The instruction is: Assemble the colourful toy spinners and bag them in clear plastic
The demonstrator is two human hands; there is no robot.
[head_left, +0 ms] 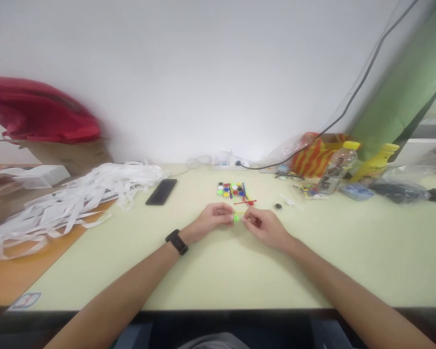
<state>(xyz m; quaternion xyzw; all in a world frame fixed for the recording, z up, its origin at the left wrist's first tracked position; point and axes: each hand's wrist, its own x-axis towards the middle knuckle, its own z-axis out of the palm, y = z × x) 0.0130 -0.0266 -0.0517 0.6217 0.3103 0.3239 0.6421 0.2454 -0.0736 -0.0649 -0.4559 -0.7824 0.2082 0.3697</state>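
Over the middle of the table, my left hand (213, 218) pinches a small bright green plastic piece (236, 218). My right hand (265, 225) is closed just to the right of it, its fingertips on a thin yellow stick (239, 212) that spans the gap between both hands. How the stick and the green piece meet is too small to tell. Just beyond my hands lies a red stick with a red disc (251, 203). Behind it sits a cluster of small coloured discs and sticks (225, 189). A black disc (278, 206) lies to the right.
A phone (161, 192) and a heap of white straps (94, 189) lie left; a co-worker's hand (0, 198) is at the far left. Right stand a clear bottle (336, 169), a yellow bottle (377, 165) and a striped bag (308, 157). A power strip (225, 160) lies by the wall.
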